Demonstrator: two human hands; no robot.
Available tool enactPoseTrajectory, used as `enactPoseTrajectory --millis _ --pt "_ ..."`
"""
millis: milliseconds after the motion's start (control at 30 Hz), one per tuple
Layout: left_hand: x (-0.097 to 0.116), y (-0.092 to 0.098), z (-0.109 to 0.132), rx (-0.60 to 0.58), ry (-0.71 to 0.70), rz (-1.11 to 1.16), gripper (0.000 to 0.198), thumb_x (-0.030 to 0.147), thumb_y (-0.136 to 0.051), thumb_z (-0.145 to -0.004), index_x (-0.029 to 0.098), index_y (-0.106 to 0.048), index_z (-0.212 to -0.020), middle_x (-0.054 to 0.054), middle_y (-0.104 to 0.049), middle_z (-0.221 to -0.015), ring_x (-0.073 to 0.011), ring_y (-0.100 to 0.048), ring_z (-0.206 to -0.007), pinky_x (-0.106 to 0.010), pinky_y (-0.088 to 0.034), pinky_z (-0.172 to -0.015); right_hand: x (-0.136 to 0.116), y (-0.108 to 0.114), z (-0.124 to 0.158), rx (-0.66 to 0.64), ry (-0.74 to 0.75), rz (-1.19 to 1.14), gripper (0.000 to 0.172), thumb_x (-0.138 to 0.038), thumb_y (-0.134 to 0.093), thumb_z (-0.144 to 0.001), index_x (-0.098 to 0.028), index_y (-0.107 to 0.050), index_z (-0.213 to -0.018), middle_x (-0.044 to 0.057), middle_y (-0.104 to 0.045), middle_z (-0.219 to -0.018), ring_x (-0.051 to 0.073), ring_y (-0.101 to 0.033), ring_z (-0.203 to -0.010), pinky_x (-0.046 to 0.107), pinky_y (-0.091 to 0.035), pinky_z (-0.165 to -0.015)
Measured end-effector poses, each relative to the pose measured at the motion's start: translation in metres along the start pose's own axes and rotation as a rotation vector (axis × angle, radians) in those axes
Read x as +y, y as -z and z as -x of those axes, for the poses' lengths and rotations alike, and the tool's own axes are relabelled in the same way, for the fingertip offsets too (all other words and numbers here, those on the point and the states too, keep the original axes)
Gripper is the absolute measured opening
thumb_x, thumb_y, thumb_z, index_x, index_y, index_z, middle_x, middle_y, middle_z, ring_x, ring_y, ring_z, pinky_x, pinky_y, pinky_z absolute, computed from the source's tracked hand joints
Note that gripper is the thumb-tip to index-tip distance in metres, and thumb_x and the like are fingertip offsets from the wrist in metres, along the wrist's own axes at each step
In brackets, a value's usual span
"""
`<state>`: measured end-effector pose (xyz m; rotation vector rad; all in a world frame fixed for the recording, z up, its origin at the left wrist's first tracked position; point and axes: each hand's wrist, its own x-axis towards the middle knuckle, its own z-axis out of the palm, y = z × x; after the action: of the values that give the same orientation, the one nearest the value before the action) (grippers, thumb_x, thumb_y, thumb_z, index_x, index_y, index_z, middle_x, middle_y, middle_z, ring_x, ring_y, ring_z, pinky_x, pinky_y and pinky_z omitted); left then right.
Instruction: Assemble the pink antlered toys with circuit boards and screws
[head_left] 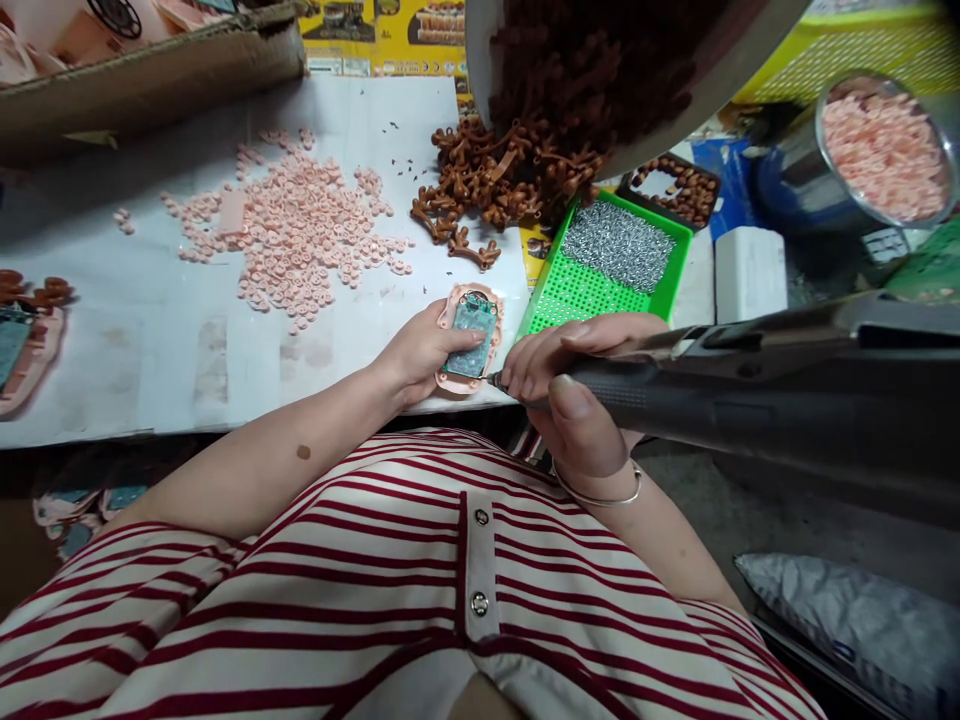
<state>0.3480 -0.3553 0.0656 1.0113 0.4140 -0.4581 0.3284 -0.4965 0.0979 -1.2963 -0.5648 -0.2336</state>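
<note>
My left hand (420, 352) grips a small pink plastic shell (471, 338) with a green circuit board in it, holding it at the table's front edge. My right hand (574, 385) is wrapped round the front of a dark electric screwdriver (750, 385). Its tip touches the lower right corner of the shell. A metal bangle (600, 495) sits on my right wrist.
A heap of pink plastic rings (296, 225) lies on the white table (150, 330). Brown plastic parts (502, 175) spill from a bowl. A green tray (570, 295) holds several screws. A metal pot (885, 150) of pink parts stands right. A cardboard box (150, 70) is at back left.
</note>
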Motion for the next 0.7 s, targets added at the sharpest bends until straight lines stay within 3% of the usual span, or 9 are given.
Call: enactPoseTrajectory --millis 333,467,600,700 --pt "0.000 0.001 -0.001 -0.032 -0.024 -0.021 0.036 0.007 -0.074 -0.059 0.015 -0.057 -0.089 0.002 -0.060 -0.071 -0.0138 -0.058 -0.065 -0.030 -0.052 -0.071 0.005 0.001 -0.002 -0.035 -0.029 -0.028 0.014 -0.039 -0.068 -0.090 -0.034 -0.056 -0.095 -0.008 -0.051 -0.058 0.014 -0.048 -0.043 0.032 -0.046 -0.048" --pt "-0.001 0.002 -0.002 -0.021 -0.032 -0.008 0.036 0.009 -0.076 -0.060 0.014 -0.060 -0.092 0.000 -0.064 -0.075 -0.0147 -0.061 -0.067 -0.030 -0.052 -0.071 -0.003 0.003 -0.002 -0.033 -0.034 -0.040 0.017 -0.042 -0.068 -0.091 -0.035 -0.059 -0.104 -0.008 -0.053 -0.061 0.013 -0.050 -0.047 0.031 -0.048 -0.051" --pt "-0.001 0.006 0.002 -0.030 -0.002 -0.002 0.037 0.011 -0.078 -0.061 0.012 -0.063 -0.095 -0.005 -0.070 -0.079 -0.0163 -0.064 -0.067 -0.030 -0.054 -0.068 -0.022 0.006 -0.005 0.212 0.060 0.018 0.025 -0.045 -0.071 -0.088 -0.037 -0.061 -0.109 -0.006 -0.051 -0.065 0.013 -0.053 -0.052 0.031 -0.051 -0.056" --pt "0.003 0.017 0.013 -0.070 0.012 0.017 0.044 0.012 -0.081 -0.059 0.011 -0.065 -0.099 -0.007 -0.073 -0.083 -0.0180 -0.068 -0.069 -0.031 -0.055 -0.069 -0.030 0.017 -0.002 0.438 0.161 0.197 0.028 -0.051 -0.066 -0.091 -0.035 -0.062 -0.114 -0.005 -0.052 -0.073 0.013 -0.051 -0.052 0.031 -0.050 -0.053"
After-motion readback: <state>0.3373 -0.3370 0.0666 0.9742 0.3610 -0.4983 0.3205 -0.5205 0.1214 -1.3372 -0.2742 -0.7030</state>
